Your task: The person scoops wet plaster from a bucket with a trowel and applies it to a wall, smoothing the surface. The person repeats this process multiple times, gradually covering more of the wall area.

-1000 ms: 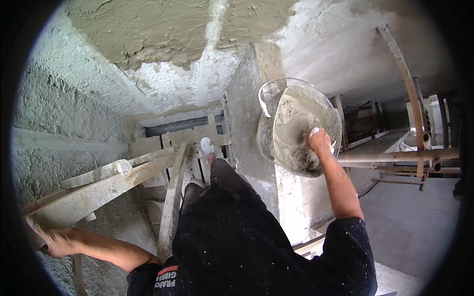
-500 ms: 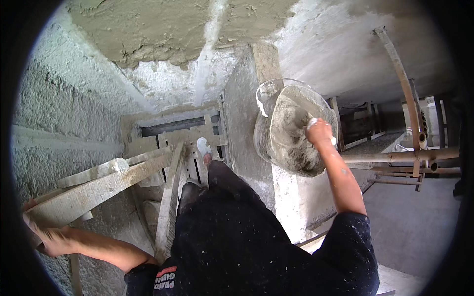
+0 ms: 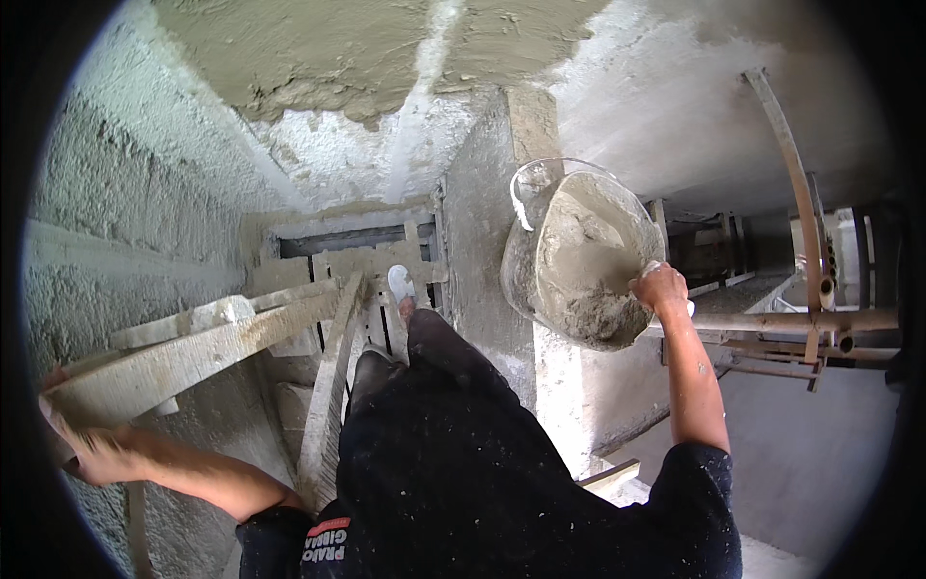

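My right hand (image 3: 662, 288) is closed on a white-handled tool (image 3: 657, 267) at the right side of a bucket of wet grey mortar (image 3: 588, 222); the tool's blade is hard to make out in the mortar. The bucket rests on a concrete ledge, its wire handle resting toward the back left. My left hand (image 3: 89, 444) is at the far left, wrapped on the end of a pale, mortar-stained wooden board (image 3: 174, 376), its fingers partly in shadow.
Slatted planks (image 3: 376, 261) lie under my feet, crossed by a diagonal timber (image 3: 330, 391). A rough plastered wall (image 3: 125, 193) is on the left, a wet mortar patch (image 3: 367, 48) above. Bamboo and wooden poles (image 3: 791, 318) form scaffolding at the right, beside a drop to a lower grey surface (image 3: 791, 444).
My right hand, with the tool, has shifted right and down toward the bucket's near-right rim, and the mortar's surface looks disturbed. My left hand remains on the board.
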`<act>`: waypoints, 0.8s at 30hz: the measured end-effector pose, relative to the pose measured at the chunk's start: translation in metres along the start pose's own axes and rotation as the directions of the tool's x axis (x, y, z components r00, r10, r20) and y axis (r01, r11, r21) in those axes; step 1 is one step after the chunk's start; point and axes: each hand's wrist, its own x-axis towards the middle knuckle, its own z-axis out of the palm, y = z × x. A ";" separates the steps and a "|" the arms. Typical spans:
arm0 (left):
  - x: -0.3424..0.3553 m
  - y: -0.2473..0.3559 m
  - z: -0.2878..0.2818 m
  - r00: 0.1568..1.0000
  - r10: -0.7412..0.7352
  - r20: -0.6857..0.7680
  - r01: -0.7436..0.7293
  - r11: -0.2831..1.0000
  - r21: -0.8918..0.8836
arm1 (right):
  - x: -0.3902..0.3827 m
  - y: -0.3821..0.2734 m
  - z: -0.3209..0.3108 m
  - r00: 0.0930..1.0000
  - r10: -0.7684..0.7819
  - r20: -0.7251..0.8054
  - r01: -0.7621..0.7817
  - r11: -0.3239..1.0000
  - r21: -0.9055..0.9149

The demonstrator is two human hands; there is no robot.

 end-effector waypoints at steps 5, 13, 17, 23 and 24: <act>0.002 0.000 -0.003 0.997 -0.014 0.081 0.013 1.000 0.021 | 0.016 -0.054 -0.005 0.987 0.136 -0.082 -0.135 0.991 0.028; -0.003 0.001 -0.001 0.999 -0.046 0.003 0.046 0.998 -0.036 | -0.028 -0.039 -0.026 0.994 -0.039 -0.102 0.057 0.982 0.179; -0.002 0.003 0.002 1.000 0.005 0.022 -0.004 0.999 -0.050 | -0.017 -0.048 -0.010 0.977 -0.204 -0.061 0.210 0.969 0.131; -0.003 0.002 -0.002 0.998 -0.058 0.031 0.060 0.997 -0.053 | -0.032 -0.005 -0.024 0.998 0.062 0.021 -0.063 0.997 0.033; 0.001 0.000 -0.001 0.999 -0.039 0.034 0.043 0.992 -0.121 | -0.033 -0.001 -0.025 0.987 0.147 -0.072 -0.151 0.987 -0.059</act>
